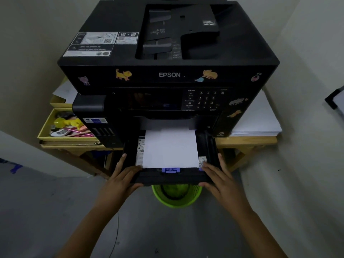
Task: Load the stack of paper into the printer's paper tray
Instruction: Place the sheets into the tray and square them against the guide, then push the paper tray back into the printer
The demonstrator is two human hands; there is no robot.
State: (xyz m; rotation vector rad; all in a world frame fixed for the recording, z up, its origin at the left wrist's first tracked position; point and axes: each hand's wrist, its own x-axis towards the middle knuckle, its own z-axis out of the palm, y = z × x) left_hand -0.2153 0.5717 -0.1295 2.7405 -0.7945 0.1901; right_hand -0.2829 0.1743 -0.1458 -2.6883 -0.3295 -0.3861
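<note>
White paper (170,148) lies flat in the pulled-out tray (208,146) of a black Epson printer (167,75) as the left hand (123,176) and right hand (216,175) clasp its front corners, fingers wrapped around the edges, apparently to slide it home

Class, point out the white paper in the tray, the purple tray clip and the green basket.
white paper (170,148), head view, sheet's middle.
purple tray clip (170,170), head view, its centre.
green basket (188,201), head view, front rim.

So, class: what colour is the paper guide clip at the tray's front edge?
Blue-purple clip, clearest in the head view.
</note>
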